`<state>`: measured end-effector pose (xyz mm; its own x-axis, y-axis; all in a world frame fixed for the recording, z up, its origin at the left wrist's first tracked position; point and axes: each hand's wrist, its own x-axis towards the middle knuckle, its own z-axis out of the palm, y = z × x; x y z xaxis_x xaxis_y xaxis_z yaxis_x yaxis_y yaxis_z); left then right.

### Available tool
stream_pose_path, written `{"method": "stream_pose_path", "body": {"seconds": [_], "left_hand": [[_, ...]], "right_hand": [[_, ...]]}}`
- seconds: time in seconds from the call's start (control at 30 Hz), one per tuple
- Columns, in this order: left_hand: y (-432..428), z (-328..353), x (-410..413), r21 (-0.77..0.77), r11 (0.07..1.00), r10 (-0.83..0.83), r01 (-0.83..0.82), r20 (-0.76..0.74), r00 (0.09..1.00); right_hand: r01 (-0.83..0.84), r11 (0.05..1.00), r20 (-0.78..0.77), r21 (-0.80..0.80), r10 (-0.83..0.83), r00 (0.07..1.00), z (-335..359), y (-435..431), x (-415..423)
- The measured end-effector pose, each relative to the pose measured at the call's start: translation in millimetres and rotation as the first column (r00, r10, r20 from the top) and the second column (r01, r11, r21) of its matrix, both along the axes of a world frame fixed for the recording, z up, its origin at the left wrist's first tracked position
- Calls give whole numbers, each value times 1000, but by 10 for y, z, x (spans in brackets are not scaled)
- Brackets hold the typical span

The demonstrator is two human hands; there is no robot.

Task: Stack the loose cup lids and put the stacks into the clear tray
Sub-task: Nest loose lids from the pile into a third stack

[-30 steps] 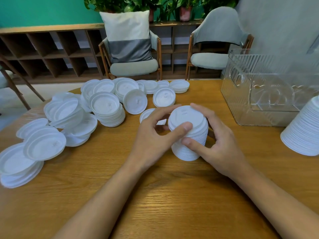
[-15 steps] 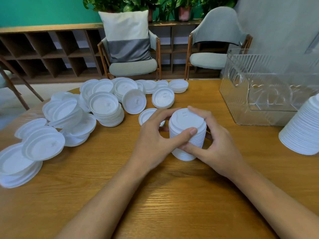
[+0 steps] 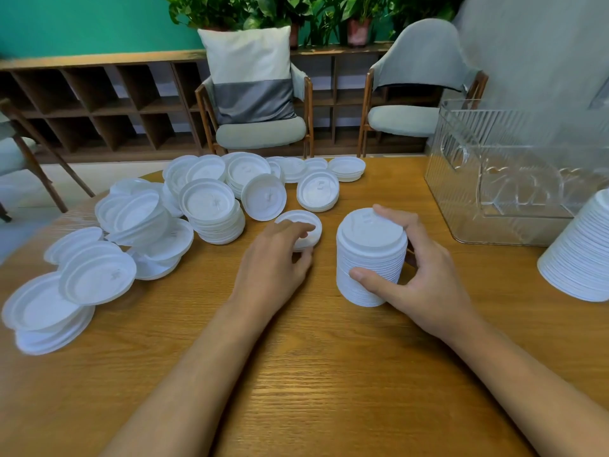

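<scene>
on the round wooden table [image 3: 329,374], the right hand [image 3: 425,278] grips a tall stack of white plastic cup lids [image 3: 370,255] that stands upright near the middle. its thumb presses the near side low down, and its fingers curl round the far right side, with one fingertip resting on the top lid's rim. just left of the stack, the left hand [image 3: 273,262] lies over a single white plastic lid [image 3: 301,225] flat on the table, with curled fingers on top and the thumb at the near rim, pinching it. loose white lids [image 3: 211,206] and short piles spread across the far left of the table. the clear ribbed plastic tray [image 3: 514,179] sits at the far right, apart from the held stack. a second tall white lid stack [image 3: 583,255] stands at the right edge, just in front of the tray.
</scene>
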<state>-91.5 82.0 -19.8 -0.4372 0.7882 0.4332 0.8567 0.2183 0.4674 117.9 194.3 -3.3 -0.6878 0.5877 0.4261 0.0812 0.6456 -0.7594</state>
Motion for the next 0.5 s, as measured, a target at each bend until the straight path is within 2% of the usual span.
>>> {"method": "stream_pose_path", "body": {"seconds": [0.13,0.27,0.5], "left_hand": [[19,14,-33,-6,1000,0,0,-20,1000],[18,37,-19,32,999,13,-14,29,999],[3,104,29,152,986,30,-70,252,967]], "right_hand": [[0,1000,-1,-14,0,1000,2,-7,4],[-1,1000,4,-10,1,1000,10,-4,7],[-6,1000,-1,-5,6,1000,-5,7,1]]}}
